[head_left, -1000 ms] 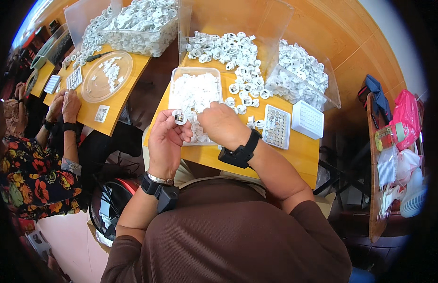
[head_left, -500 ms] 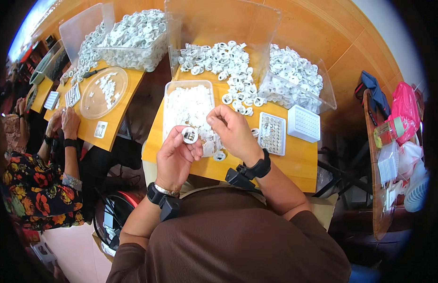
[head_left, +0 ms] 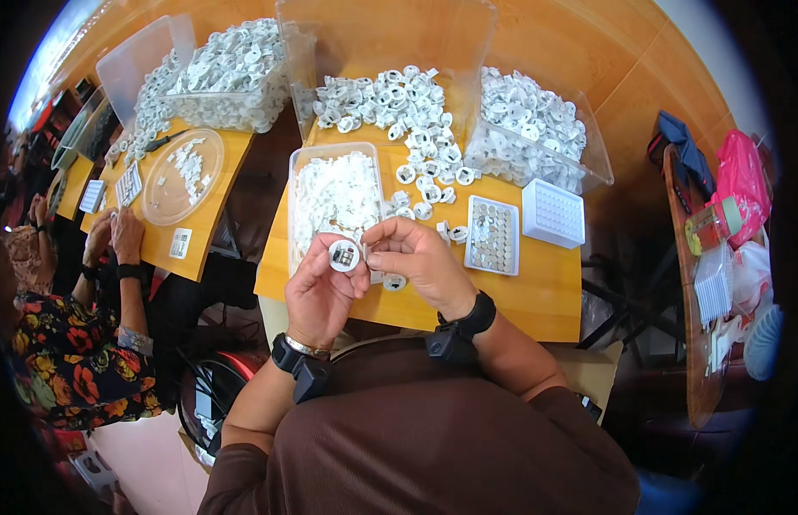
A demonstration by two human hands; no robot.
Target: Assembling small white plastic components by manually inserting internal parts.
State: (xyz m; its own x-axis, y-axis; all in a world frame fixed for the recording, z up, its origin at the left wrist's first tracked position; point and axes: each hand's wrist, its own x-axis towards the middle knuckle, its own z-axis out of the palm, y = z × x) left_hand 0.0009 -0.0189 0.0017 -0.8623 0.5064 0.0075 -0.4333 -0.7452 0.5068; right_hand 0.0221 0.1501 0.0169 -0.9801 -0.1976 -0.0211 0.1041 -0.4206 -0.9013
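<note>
My left hand (head_left: 317, 292) is closed round the edge of a small round white plastic housing (head_left: 345, 255), whose hollow side with dark and metal parts faces up. Close beside it, my right hand (head_left: 416, 262) pinches a small thin piece (head_left: 365, 251) between thumb and fingers, seen nearly edge-on; its kind is not clear. Behind my hands stands a clear tub (head_left: 294, 193) of small white plastic pieces. To the right of my right hand lies a shallow white tray (head_left: 471, 257) with rows of silvery button cells (head_left: 493, 240). A loose housing (head_left: 394, 281) rests just below my fingers.
Housings like mine are heaped (head_left: 382, 103) at the back of the table (head_left: 536, 296) and fill a clear bin (head_left: 527, 120) at the right. A white slotted block (head_left: 553, 215) stands by the tray. A co-worker's hands (head_left: 115, 233) are at the left table.
My right hand has come down and in, bringing its pinched fingers against the housing's right side. My left hand keeps its hold. The view has shifted slightly.
</note>
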